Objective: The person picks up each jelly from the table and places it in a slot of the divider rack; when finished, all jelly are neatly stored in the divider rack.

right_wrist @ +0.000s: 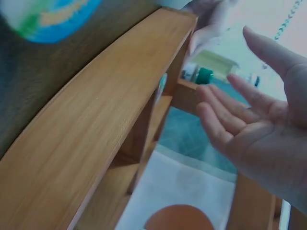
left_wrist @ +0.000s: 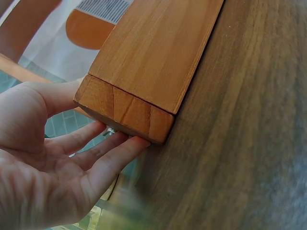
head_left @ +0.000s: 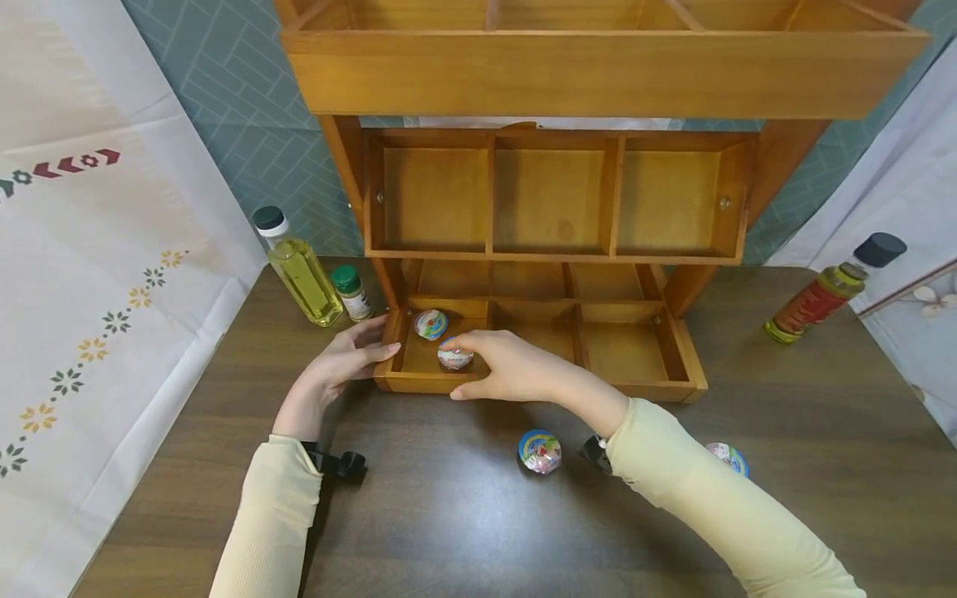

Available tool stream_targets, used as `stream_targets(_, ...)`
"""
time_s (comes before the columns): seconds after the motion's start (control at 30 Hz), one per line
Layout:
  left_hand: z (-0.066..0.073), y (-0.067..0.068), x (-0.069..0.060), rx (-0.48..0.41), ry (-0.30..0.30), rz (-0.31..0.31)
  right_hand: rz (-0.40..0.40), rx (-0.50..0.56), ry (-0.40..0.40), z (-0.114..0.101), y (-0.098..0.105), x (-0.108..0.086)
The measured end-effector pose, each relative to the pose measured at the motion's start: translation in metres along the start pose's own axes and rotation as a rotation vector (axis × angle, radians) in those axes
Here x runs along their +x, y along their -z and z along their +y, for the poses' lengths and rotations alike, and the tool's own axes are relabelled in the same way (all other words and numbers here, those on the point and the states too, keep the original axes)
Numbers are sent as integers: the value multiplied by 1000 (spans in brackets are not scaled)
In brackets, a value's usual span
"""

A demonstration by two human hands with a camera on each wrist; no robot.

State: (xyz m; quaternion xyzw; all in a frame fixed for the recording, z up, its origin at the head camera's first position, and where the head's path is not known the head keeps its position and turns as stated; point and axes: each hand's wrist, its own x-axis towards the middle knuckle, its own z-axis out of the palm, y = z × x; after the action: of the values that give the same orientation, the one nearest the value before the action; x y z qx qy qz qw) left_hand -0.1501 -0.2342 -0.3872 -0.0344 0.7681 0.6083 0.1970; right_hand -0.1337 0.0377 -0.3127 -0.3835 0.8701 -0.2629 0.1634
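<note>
My left hand holds the left end of the wooden rack's bottom tray; in the left wrist view, its thumb and fingers lie on different sides of the wooden corner. Over the tray's left compartment hovers my right hand, thumb and fingers spread. In the right wrist view, nothing is between those fingers. Below them in the head view is a small cup with a printed lid. Another small lidded cup lies behind it in the same compartment.
A third lidded cup is on the table, and one more is partly hidden by the right sleeve. An oil bottle and green-capped jar stand left of the rack. A red-labelled bottle is at right. Upper tiers overhang.
</note>
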Motion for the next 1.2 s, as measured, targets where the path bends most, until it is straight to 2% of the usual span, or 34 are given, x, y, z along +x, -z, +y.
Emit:
stream_targets(0.1, 0, 0, 0, -6, -1, -2, 5, 24, 86, -1, -1, -18)
stream_targets(0.17, 0, 1, 0, -8, -2, -3, -3, 27, 106, -1, -2, -31)
stream_targets(0.37, 0, 0, -2, -12, 5, -7, -15, 13, 47, 5, -11, -69)
stream_targets(0.57, 2, -1, -2, -10, 7, -12, 69, -47, 58, 20, -31, -106)
stream_targets(0.67, 2, -1, -2, -9, 7, -16, 105, -76, 35, 26, -42, -118)
stream_targets(0.9, 3, 0, -3, -5, 8, -23, 168, -82, -78, 35, -55, -128)
stream_targets(1.1, 2, 0, -1, -8, 13, -14, 205, -164, -141, 37, -57, -123)
stream_targets(1.2, 0, 1, 0, -6, 15, -11, 198, -184, -144, 36, -57, -120)
